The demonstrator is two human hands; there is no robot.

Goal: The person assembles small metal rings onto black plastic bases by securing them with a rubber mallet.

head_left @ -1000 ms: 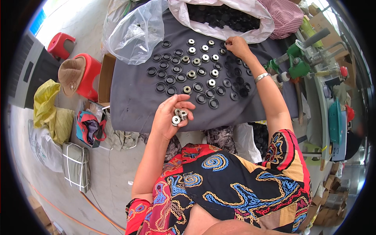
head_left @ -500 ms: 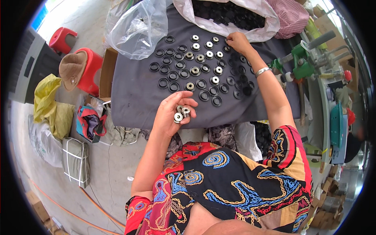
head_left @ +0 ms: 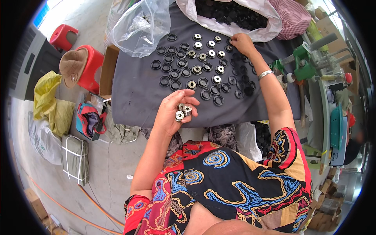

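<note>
Several shiny metal bearings (head_left: 179,116) lie in my left hand (head_left: 172,109), palm up with fingers curled around them, at the table's near edge. My right hand (head_left: 242,44) reaches to the far right part of the table, just below the white sack. Its fingers are drawn together by a black ring (head_left: 229,48); whatever is between the fingertips is hidden. Black rings (head_left: 175,85) are spread over the dark cloth between my hands. Some of them carry a bearing in the middle, like the seated bearing (head_left: 201,57).
A white sack (head_left: 274,31) of black parts and a clear plastic bag (head_left: 137,39) stand at the table's far side. Green metal equipment (head_left: 303,68) rises at the right. On the left are a cardboard box (head_left: 109,74) and red stools (head_left: 91,72), one with a hat on it.
The whole view has shifted slightly. Both hands keep nearly the same places, and the bearings stay in my left hand.
</note>
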